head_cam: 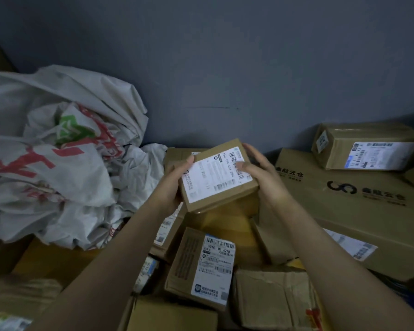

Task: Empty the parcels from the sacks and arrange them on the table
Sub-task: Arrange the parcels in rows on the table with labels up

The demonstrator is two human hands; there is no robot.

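Holding the box (219,174) at the centre of the frame, you have it between both hands, clear above the pile (201,266) of parcels in the lower half. Your left hand (175,180) grips its left edge, thumb on the top face and fingers curled underneath. Your right hand (258,168) clasps the right side, thumb pressed on the white label, fingers wrapped over the far edge. Neither hand is spread wide; both are closed onto the cardboard.

Judging by its small size, the box is probably light. Its walls look stiff and square with crisp corners, so it should take a firm squeeze without buckling. The label looks glossy and may be slicker than the bare board, so put your thumbs partly on the brown cardboard. Hold it by the two opposite sides, as now, or slide one palm beneath if the contents shift. Whether anything inside is fragile cannot be told.

The crumpled box (273,297) at lower right suggests how readily this board dents, so set yours down flat, not on a corner. The sacks (58,151) lie slumped at the left of the frame, and the carton (344,199) at the right offers a broad flat top nearby.
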